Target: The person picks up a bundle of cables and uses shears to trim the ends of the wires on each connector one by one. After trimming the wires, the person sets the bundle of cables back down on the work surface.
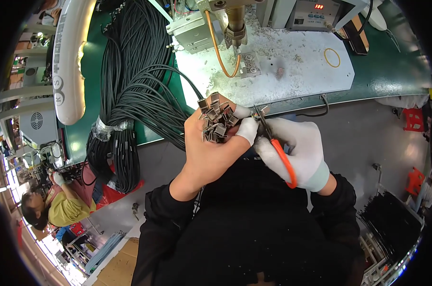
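Note:
My left hand (pixel 204 159), bare except for white covers on the thumb and a fingertip, is closed round a bunch of black cables. Their metal connector shells (pixel 217 118) stick up in a cluster from the fist. In a white glove, my right hand (pixel 304 148) grips a pair of orange-handled pliers (pixel 283 162). The dark jaws point up and left, close beside my left thumb tip. A small cable end seems pinched there, but the fingers and jaws partly hide it. The cables (pixel 154 107) run from my left hand back to a large pile.
Behind my hands, a machine head (pixel 236 28) with a copper-coloured tube stands over a white metal plate (pixel 297 71) strewn with scraps. A yellow ring (pixel 331 57) lies on it. A lit lamp (pixel 73 62) hangs left. Another person (pixel 59 205) sits farther left.

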A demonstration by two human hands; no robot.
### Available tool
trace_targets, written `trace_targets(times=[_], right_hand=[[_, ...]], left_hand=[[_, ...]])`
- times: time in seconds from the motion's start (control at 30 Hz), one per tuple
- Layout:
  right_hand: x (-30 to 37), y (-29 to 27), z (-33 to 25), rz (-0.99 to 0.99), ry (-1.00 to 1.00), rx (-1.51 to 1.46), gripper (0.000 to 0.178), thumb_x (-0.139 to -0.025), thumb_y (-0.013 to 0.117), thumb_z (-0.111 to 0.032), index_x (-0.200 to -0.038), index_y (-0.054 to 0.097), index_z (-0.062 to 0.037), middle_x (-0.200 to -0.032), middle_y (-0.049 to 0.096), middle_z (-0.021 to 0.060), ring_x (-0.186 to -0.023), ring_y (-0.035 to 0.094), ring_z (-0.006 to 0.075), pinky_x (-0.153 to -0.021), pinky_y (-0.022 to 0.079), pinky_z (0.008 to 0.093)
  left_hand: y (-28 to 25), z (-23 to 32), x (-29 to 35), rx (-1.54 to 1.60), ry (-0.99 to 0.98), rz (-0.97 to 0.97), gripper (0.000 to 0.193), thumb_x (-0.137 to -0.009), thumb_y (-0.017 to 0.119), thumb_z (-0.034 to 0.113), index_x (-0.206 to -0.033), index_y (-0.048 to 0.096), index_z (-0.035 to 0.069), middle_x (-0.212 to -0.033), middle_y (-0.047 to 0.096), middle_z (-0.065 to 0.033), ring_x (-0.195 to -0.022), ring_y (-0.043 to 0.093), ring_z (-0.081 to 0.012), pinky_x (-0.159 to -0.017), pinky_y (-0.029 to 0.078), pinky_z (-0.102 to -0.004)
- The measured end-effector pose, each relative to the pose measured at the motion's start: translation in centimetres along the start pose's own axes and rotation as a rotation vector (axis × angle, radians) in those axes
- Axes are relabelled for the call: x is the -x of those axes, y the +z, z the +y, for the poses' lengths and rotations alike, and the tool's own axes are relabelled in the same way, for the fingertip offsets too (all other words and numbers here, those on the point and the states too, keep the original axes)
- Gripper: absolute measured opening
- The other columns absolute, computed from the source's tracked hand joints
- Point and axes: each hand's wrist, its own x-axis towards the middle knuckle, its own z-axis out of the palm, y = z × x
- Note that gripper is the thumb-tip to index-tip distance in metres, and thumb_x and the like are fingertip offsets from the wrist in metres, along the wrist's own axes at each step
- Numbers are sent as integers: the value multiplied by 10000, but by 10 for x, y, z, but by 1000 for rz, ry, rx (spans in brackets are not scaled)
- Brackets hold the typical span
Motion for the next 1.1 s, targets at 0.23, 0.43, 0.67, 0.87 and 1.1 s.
trace_targets(times=[0.23, 0.43, 0.67, 0.87, 1.1], right_hand=[[2, 1, -3, -6, 35, -66, 191, -745, 650, -93, -895, 642, 26, -599, 573, 96, -506, 575, 152, -502, 440, 266], [2, 8, 9, 66, -82, -13, 205, -738, 658, -90, -904, 640, 29, -615, 587, 106, -506, 580, 174, -511, 446, 267], [-4, 15, 16, 218, -207, 41, 140, -788, 666, -125, -855, 627, -9, -589, 541, 82, -511, 522, 97, -491, 407, 259], [-3, 4, 24, -64, 224, -334, 181, -848, 602, -174, -847, 615, 6, -591, 557, 46, -498, 525, 79, -478, 412, 233], [-58, -29, 25, 62, 247, -307, 263, -888, 549, -223, -811, 593, 25, -530, 528, 13, -400, 482, 71, -413, 398, 207]], left_hand=[[6, 6, -3, 32, -106, 19, 128, -741, 679, -15, -827, 585, 2, -743, 578, 9, -645, 509, -23, -571, 400, -165], [5, 6, -3, -3, -120, 39, 112, -740, 672, -19, -822, 597, -5, -709, 573, 16, -625, 510, -21, -567, 405, -168], [3, 2, -6, -10, -141, -9, 97, -746, 673, -9, -808, 599, -13, -683, 569, 22, -605, 501, -22, -544, 400, -176], [-14, -15, -18, -103, -237, -140, 77, -805, 640, 52, -834, 592, -1, -624, 506, 25, -529, 420, -31, -484, 332, -200], [-45, -36, -70, 413, -483, -116, 53, -863, 544, 43, -815, 519, 45, -555, 385, 41, -459, 302, -49, -448, 232, -215]])
